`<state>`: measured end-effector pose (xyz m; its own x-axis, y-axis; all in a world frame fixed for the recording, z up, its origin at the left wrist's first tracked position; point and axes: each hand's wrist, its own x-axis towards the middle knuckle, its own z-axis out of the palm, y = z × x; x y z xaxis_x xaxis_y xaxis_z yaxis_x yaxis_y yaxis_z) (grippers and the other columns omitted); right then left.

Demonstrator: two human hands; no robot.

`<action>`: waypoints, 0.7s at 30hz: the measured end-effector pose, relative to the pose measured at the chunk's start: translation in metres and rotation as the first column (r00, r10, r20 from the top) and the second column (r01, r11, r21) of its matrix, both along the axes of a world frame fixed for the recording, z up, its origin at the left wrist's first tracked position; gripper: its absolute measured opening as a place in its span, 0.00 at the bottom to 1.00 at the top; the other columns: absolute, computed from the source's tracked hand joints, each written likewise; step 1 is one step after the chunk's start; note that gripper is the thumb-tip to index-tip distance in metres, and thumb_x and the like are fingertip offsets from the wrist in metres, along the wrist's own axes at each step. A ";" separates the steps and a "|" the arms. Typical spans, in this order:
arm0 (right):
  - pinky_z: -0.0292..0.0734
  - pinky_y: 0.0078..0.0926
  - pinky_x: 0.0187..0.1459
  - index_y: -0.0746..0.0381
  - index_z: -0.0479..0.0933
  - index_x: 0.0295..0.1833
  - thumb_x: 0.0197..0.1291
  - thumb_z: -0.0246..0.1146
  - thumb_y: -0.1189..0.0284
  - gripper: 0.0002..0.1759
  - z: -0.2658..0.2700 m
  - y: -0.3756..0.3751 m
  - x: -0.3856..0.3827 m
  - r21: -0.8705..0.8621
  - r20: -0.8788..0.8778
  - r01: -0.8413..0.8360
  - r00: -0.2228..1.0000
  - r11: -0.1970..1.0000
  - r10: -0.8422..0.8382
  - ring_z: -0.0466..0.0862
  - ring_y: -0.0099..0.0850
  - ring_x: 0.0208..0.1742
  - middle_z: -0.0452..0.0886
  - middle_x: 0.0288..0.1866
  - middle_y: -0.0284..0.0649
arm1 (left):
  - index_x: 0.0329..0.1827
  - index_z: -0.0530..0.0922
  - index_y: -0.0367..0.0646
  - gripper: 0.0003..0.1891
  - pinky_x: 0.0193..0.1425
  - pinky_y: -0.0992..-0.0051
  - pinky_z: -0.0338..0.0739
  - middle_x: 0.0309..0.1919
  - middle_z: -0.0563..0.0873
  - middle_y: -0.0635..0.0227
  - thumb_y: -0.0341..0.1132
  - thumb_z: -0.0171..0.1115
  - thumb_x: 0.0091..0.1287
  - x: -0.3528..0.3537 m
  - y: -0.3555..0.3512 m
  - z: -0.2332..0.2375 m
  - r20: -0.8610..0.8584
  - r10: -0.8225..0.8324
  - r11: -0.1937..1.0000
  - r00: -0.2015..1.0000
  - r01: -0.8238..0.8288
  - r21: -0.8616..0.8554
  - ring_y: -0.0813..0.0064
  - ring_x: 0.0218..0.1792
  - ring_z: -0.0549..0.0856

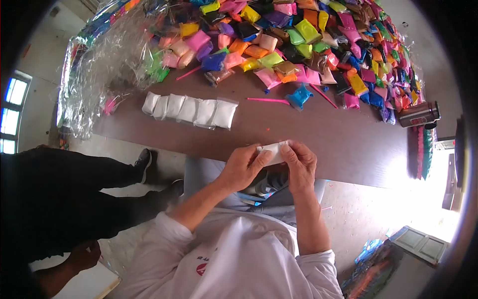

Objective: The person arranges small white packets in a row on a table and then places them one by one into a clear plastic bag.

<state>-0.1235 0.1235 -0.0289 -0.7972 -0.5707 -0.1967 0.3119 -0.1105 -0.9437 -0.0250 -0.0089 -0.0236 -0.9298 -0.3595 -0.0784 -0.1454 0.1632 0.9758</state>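
Note:
Between my two hands, near the table's front edge, is a small white packet (273,152) that looks like soft clay in clear plastic. My left hand (245,167) pinches its left end, thumb on top. At the right end, my right hand (300,165) grips it the same way, fingers curled behind. A row of several similar white packets (189,110) lies on the table to the left, side by side and slightly overlapping. Beyond my hands lies a blue packet (299,96) with pink plastic sticks (269,100) beside it.
A large heap of colourful packets (308,32) covers the back of the brown table (343,144). Clear plastic film (94,79) hangs at the left. A metal cup (419,115) lies by the right edge. Another person in dark trousers (64,199) stands at my left.

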 end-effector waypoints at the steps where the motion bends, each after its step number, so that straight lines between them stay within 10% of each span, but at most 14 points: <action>1: 0.71 0.14 0.36 0.66 0.81 0.43 0.62 0.65 0.65 0.14 -0.003 0.001 0.002 0.012 -0.041 0.047 0.998 0.999 -0.046 0.76 0.17 0.34 0.81 0.34 0.31 | 0.35 0.75 0.32 0.22 0.25 0.72 0.66 0.17 0.73 0.62 0.48 0.54 0.71 -0.001 0.001 -0.001 0.002 -0.002 1.000 1.000 0.002 0.003 0.77 0.21 0.70; 8: 0.71 0.15 0.38 0.67 0.81 0.43 0.63 0.63 0.68 0.12 -0.005 -0.003 0.019 -0.083 0.065 0.320 0.947 0.944 -0.316 0.76 0.17 0.35 0.81 0.35 0.31 | 0.35 0.77 0.33 0.22 0.27 0.74 0.66 0.19 0.74 0.66 0.49 0.53 0.71 -0.006 0.006 -0.003 -0.089 0.007 0.998 0.996 -0.001 0.064 0.79 0.23 0.70; 16: 0.70 0.13 0.31 0.65 0.81 0.40 0.62 0.63 0.71 0.08 0.009 0.012 -0.006 0.082 -0.009 -0.116 0.993 0.990 0.117 0.76 0.16 0.29 0.80 0.30 0.30 | 0.42 0.78 0.36 0.20 0.30 0.80 0.68 0.26 0.78 0.75 0.48 0.52 0.72 -0.006 -0.001 -0.001 -0.029 -0.038 0.930 0.999 0.046 0.364 0.87 0.28 0.73; 21: 0.67 0.13 0.27 0.66 0.81 0.40 0.63 0.61 0.70 0.09 0.003 0.009 -0.003 0.078 -0.126 -0.004 0.992 0.997 0.014 0.73 0.15 0.27 0.79 0.29 0.29 | 0.54 0.75 0.36 0.21 0.37 0.77 0.73 0.34 0.82 0.68 0.47 0.50 0.73 -0.012 0.000 0.005 -0.126 -0.099 0.965 0.987 0.127 0.231 0.84 0.32 0.78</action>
<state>-0.1262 0.1324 -0.0260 -0.8133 -0.5651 -0.1385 0.1900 -0.0330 -0.9812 -0.0375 -0.0084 -0.0184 -0.9710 -0.2354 -0.0411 -0.0262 -0.0659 0.9975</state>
